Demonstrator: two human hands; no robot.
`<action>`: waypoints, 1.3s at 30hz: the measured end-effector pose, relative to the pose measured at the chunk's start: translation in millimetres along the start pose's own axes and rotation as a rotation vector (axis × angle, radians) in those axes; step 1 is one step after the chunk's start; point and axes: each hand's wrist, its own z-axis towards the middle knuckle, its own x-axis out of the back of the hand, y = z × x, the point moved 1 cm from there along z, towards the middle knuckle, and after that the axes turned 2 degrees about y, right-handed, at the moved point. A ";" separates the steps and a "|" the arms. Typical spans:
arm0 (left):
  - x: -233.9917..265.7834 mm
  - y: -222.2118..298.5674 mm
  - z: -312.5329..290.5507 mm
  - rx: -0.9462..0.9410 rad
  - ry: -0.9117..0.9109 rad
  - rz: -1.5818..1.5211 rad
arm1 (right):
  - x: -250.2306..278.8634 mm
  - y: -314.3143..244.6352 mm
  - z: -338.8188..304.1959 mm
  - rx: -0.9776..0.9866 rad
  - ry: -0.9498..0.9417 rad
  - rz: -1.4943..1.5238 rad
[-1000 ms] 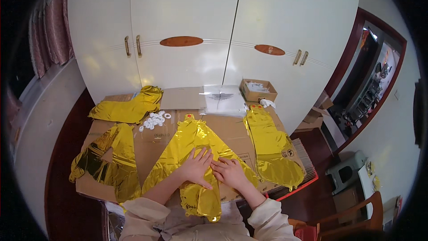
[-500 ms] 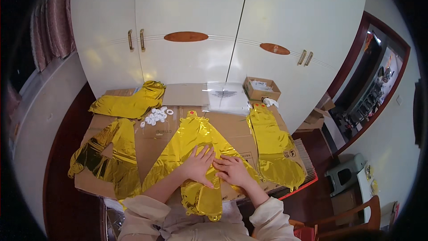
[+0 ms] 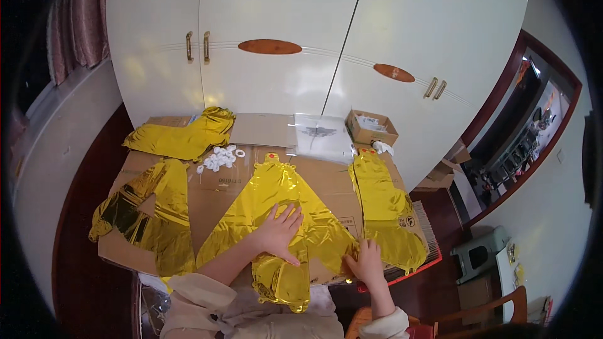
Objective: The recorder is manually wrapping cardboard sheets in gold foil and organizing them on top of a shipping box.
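A flat gold foil balloon [image 3: 282, 182], wide-winged with a red dot at its top tab, lies on the cardboard in front of me. My left hand [image 3: 278, 233] rests flat on its middle, fingers stretched out. At the balloon's right corner is my right hand [image 3: 367, 263], its thumb and fingers closed around the foil edge there. The lower strip of the balloon hangs over the near edge toward my lap. Another flat gold foil balloon [image 3: 383, 201] lies just beyond my right hand, and a further one [image 3: 166, 204] lies to the left.
A puffier gold foil piece [image 3: 182, 138] lies at the back left beside a heap of white rings [image 3: 218, 158]. Clear plastic sheeting [image 3: 321, 135] and a small cardboard box [image 3: 372, 127] stand before the white cabinet [image 3: 270, 0]. To the right are a grey stool [image 3: 480, 251] and a wooden chair [image 3: 496, 307].
My right hand has moved right and nearer, from the balloon's middle to its right corner. My left hand stays pressed on the foil. The view has shifted slightly.
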 end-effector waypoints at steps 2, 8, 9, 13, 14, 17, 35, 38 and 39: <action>-1.3 -0.6 0.2 -0.001 -0.007 -0.003 | 0.3 7.4 -5.0 -0.128 -0.072 0.174; -0.6 -1.4 -2.6 0.010 0.000 0.028 | -4.2 9.5 -7.1 -0.110 0.034 0.370; -0.8 -1.3 -2.2 0.011 -0.001 0.025 | -2.5 5.0 -8.0 -0.143 0.026 0.316; -1.0 -1.2 -0.5 0.014 -0.009 0.019 | -10.1 5.0 -10.5 -0.164 0.039 0.127; -0.8 -1.3 -0.4 0.014 -0.011 0.019 | -13.8 8.9 -10.7 -0.143 0.054 0.086; -0.6 -1.7 -0.8 0.019 -0.016 0.013 | -13.3 11.4 -6.7 -0.121 -0.017 0.149; 25.3 7.0 6.7 0.097 -0.230 0.090 | -14.3 -118.6 -27.0 0.061 -0.099 0.709; -4.1 -8.0 7.4 0.242 -0.149 -0.682 | -13.2 -139.1 -27.3 0.153 -0.217 0.839; -23.6 -17.0 6.4 0.296 -0.098 -1.010 | -6.7 -139.8 -23.7 0.162 -0.290 0.897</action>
